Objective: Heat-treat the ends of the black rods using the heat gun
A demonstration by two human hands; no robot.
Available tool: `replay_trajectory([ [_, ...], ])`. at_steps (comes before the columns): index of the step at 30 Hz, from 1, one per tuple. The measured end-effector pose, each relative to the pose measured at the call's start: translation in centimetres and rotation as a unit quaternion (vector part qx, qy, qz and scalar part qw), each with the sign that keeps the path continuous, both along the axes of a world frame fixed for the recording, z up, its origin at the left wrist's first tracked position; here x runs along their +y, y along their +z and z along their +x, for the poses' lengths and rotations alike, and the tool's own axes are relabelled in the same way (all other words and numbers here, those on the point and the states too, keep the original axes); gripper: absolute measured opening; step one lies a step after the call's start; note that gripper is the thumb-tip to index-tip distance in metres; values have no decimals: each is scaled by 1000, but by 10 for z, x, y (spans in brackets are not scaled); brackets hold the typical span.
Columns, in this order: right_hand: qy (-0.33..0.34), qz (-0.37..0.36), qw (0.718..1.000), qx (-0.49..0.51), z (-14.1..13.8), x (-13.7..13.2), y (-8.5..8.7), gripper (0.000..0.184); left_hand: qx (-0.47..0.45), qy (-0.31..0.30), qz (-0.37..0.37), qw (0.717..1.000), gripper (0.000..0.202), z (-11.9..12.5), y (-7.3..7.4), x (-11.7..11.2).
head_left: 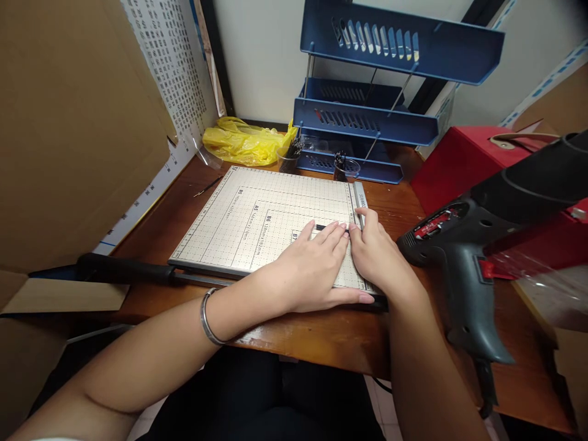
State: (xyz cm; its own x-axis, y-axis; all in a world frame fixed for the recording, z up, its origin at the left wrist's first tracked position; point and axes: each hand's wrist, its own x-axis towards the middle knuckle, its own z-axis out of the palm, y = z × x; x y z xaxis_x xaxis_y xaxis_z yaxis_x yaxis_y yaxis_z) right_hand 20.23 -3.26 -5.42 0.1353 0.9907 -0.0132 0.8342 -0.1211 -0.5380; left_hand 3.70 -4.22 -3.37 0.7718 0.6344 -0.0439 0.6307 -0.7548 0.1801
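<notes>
A paper trimmer (215, 226) with a cream grid board lies on the wooden desk. Its black-handled blade arm (133, 269) is low along the near edge. My left hand (310, 269) rests flat on the board, thumb apart, fingertips over a small bundle of thin black strands (320, 227). Only part of the bundle shows; the rest is under my fingers. At the raised metal ruler edge (361, 199), my right hand (376, 254) is open, thumb and bent index apart. Its thumb tip touches the board by the bundle's right end; its other fingers are hidden.
Two clear cups of black strands, one (289, 159) left and one (345, 169) right, stand behind the board. Further back are a yellow plastic bag (248, 144) and blue tiered trays (367, 119). A heat gun (473, 275) and red box (452, 162) crowd the right; cardboard (68, 122) walls the left.
</notes>
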Motion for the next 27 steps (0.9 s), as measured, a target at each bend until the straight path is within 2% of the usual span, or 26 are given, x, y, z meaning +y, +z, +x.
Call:
replay_trajectory([
  [8,6,13,1000,-3,1,1,-3,54,-5,-2,37,999,112,0,-6,0],
  [27,1,3,1000,2,1,1,-1,51,12,-4,13,1000,112,1,-1,0],
])
